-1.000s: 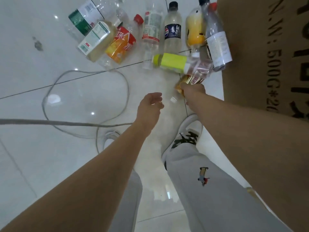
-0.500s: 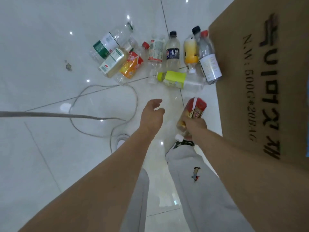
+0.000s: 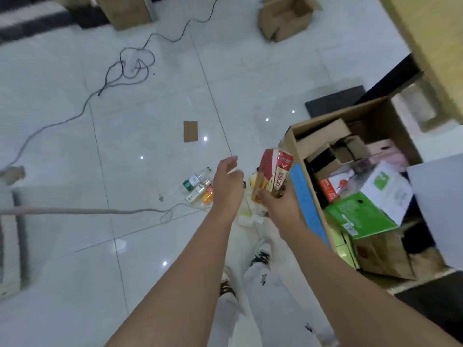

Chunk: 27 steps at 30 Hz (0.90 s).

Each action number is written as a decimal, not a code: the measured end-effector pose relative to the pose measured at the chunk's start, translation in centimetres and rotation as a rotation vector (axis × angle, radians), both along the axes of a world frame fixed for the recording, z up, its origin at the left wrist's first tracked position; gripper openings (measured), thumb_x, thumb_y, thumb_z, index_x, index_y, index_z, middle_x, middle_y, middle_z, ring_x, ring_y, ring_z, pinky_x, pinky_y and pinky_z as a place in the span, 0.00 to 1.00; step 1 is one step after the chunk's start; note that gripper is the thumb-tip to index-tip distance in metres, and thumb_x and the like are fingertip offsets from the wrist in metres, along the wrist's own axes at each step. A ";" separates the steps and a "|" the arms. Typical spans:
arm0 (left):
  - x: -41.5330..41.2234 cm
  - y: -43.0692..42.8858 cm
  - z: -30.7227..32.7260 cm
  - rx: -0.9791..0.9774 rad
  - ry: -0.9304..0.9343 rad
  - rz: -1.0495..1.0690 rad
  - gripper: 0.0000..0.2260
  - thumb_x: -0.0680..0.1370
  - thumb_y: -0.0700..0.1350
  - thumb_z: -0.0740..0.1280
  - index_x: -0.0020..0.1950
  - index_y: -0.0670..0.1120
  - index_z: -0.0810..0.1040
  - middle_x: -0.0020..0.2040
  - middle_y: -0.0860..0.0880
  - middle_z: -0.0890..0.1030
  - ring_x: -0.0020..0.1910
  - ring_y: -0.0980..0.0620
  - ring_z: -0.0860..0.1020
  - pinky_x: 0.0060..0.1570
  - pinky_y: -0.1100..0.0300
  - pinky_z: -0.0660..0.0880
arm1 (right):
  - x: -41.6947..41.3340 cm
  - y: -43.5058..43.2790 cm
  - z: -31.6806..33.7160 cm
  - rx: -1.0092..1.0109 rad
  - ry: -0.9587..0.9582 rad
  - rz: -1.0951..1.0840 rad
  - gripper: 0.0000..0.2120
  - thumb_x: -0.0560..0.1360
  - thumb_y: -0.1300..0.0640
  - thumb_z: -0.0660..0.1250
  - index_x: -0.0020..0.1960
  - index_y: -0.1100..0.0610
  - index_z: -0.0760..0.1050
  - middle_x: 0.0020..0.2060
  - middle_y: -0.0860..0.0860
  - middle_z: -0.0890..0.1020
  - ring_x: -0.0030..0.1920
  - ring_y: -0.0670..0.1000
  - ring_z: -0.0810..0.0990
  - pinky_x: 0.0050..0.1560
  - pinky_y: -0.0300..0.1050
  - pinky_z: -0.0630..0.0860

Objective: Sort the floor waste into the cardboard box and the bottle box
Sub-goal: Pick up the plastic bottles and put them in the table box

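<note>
My right hand (image 3: pixel 278 204) grips a red-and-gold bottle (image 3: pixel 273 175) and holds it upright in the air, just left of the big open cardboard box (image 3: pixel 310 194). That box holds several cartons, among them a green one (image 3: pixel 360 216) and a white one (image 3: pixel 385 189). My left hand (image 3: pixel 226 182) hovers beside the bottle with fingers apart and nothing in it. Several plastic bottles (image 3: pixel 199 187) lie on the white tile floor below my hands, partly hidden by my arms. A flat cardboard piece (image 3: pixel 190 131) lies farther out on the floor.
A grey cable (image 3: pixel 82 210) crosses the floor at the left and a dark cable (image 3: pixel 130 66) coils farther back. A small open box (image 3: pixel 285 18) and another box (image 3: pixel 125 11) stand at the far side. A dark mat (image 3: pixel 333 101) lies behind the big box.
I have stood up: the floor bottles now look far smaller. My right hand lifted the red-and-gold bottle from the floor to beside the open box, whose contents have come into sight.
</note>
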State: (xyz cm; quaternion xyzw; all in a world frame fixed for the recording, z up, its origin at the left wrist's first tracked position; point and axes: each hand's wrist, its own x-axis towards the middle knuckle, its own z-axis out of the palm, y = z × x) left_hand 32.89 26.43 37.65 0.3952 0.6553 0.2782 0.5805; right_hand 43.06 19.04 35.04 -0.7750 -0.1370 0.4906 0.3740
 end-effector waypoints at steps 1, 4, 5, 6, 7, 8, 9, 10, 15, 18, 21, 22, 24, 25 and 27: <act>0.4 0.3 2.9 0.030 -0.016 0.013 0.17 0.78 0.36 0.61 0.64 0.51 0.74 0.62 0.53 0.77 0.57 0.55 0.77 0.51 0.62 0.76 | 0.5 0.4 2.8 0.042 -0.011 -0.009 0.22 0.69 0.55 0.74 0.61 0.51 0.73 0.49 0.46 0.83 0.48 0.47 0.82 0.51 0.53 0.81; 0.6 0.4 10.9 0.116 -0.061 0.037 0.17 0.78 0.36 0.61 0.64 0.50 0.74 0.62 0.52 0.77 0.50 0.59 0.77 0.39 0.72 0.73 | 1.8 -0.4 10.6 0.176 -0.080 -0.050 0.23 0.64 0.50 0.75 0.57 0.44 0.73 0.49 0.44 0.83 0.50 0.48 0.83 0.56 0.54 0.79; 0.5 0.3 13.2 0.142 -0.073 0.031 0.17 0.78 0.36 0.61 0.64 0.49 0.74 0.62 0.52 0.77 0.49 0.60 0.76 0.40 0.72 0.73 | 2.1 -1.0 13.0 0.212 -0.104 -0.056 0.23 0.64 0.49 0.75 0.57 0.43 0.73 0.50 0.44 0.83 0.51 0.49 0.83 0.57 0.54 0.78; 0.3 0.3 15.5 0.169 -0.093 0.034 0.17 0.78 0.35 0.61 0.64 0.48 0.74 0.62 0.51 0.77 0.51 0.58 0.76 0.46 0.68 0.75 | 2.3 -1.6 15.4 0.248 -0.127 -0.049 0.24 0.65 0.50 0.75 0.58 0.45 0.72 0.51 0.45 0.83 0.52 0.49 0.82 0.58 0.53 0.78; 0.1 0.3 17.6 0.191 -0.115 0.039 0.16 0.78 0.35 0.61 0.64 0.48 0.74 0.63 0.50 0.77 0.54 0.56 0.76 0.52 0.63 0.76 | 2.5 -2.2 17.8 0.272 -0.150 -0.042 0.23 0.67 0.53 0.75 0.60 0.49 0.72 0.51 0.46 0.82 0.52 0.49 0.82 0.58 0.51 0.77; 0.0 0.2 19.5 0.215 -0.139 0.038 0.16 0.78 0.35 0.61 0.63 0.49 0.75 0.62 0.49 0.77 0.56 0.55 0.76 0.56 0.59 0.75 | 2.8 -2.9 20.0 0.298 -0.168 -0.050 0.22 0.70 0.55 0.75 0.61 0.51 0.71 0.51 0.46 0.82 0.51 0.48 0.81 0.57 0.49 0.77; 0.1 0.1 21.4 0.239 -0.162 0.026 0.15 0.78 0.36 0.62 0.62 0.50 0.75 0.62 0.50 0.78 0.57 0.54 0.76 0.59 0.56 0.75 | 3.2 -3.6 21.9 0.318 -0.191 -0.062 0.21 0.71 0.57 0.74 0.60 0.51 0.70 0.50 0.45 0.81 0.50 0.46 0.81 0.57 0.47 0.77; 0.2 -0.1 23.1 0.260 -0.184 0.013 0.15 0.78 0.36 0.62 0.60 0.51 0.74 0.61 0.50 0.78 0.58 0.53 0.76 0.61 0.54 0.75 | 3.7 -4.2 23.7 0.346 -0.221 -0.069 0.21 0.72 0.57 0.74 0.61 0.52 0.70 0.50 0.45 0.80 0.50 0.45 0.80 0.57 0.48 0.77; 3.0 -1.6 30.2 0.309 -0.281 -0.135 0.15 0.78 0.37 0.63 0.62 0.51 0.74 0.60 0.51 0.78 0.58 0.52 0.77 0.59 0.55 0.76 | 7.1 -7.0 32.2 0.447 -0.345 -0.157 0.26 0.72 0.54 0.74 0.66 0.52 0.68 0.54 0.47 0.79 0.55 0.49 0.78 0.57 0.47 0.75; 6.2 -2.5 33.3 0.322 -0.315 -0.241 0.15 0.78 0.36 0.64 0.62 0.50 0.75 0.59 0.51 0.78 0.58 0.51 0.77 0.57 0.56 0.76 | 9.7 -8.9 35.6 0.515 -0.403 -0.222 0.24 0.72 0.52 0.74 0.63 0.49 0.67 0.51 0.44 0.79 0.53 0.48 0.78 0.55 0.46 0.76; 9.9 -4.0 35.4 0.347 -0.326 -0.320 0.16 0.78 0.37 0.65 0.64 0.49 0.74 0.59 0.50 0.78 0.59 0.51 0.77 0.58 0.54 0.76 | 12.4 -11.0 37.8 0.552 -0.425 -0.279 0.23 0.73 0.53 0.74 0.61 0.46 0.65 0.50 0.41 0.78 0.49 0.40 0.76 0.52 0.41 0.74; 11.2 -4.7 35.8 0.361 -0.326 -0.347 0.17 0.78 0.37 0.65 0.65 0.50 0.74 0.60 0.50 0.78 0.59 0.50 0.77 0.58 0.53 0.76 | 13.3 -11.8 38.2 0.556 -0.433 -0.299 0.22 0.73 0.53 0.73 0.60 0.46 0.64 0.50 0.42 0.78 0.47 0.37 0.75 0.49 0.37 0.73; 14.1 -6.3 35.8 0.397 -0.314 -0.391 0.20 0.78 0.38 0.66 0.68 0.51 0.70 0.61 0.51 0.76 0.60 0.50 0.76 0.61 0.51 0.75 | 15.3 -13.4 38.6 0.554 -0.443 -0.332 0.22 0.74 0.53 0.73 0.60 0.46 0.64 0.49 0.40 0.77 0.45 0.35 0.73 0.43 0.32 0.69; 15.5 -7.1 35.5 0.409 -0.304 -0.414 0.22 0.78 0.39 0.66 0.70 0.52 0.68 0.61 0.52 0.74 0.60 0.50 0.75 0.62 0.50 0.74 | 16.3 -14.3 38.7 0.544 -0.443 -0.345 0.22 0.74 0.53 0.72 0.61 0.45 0.63 0.48 0.38 0.75 0.44 0.35 0.72 0.43 0.33 0.68; 18.5 -8.8 34.5 0.402 -0.289 -0.472 0.25 0.78 0.40 0.67 0.72 0.54 0.64 0.63 0.52 0.72 0.58 0.50 0.74 0.61 0.50 0.74 | 18.8 -16.2 38.3 0.515 -0.433 -0.380 0.23 0.74 0.51 0.72 0.63 0.45 0.63 0.48 0.38 0.73 0.47 0.38 0.72 0.50 0.37 0.68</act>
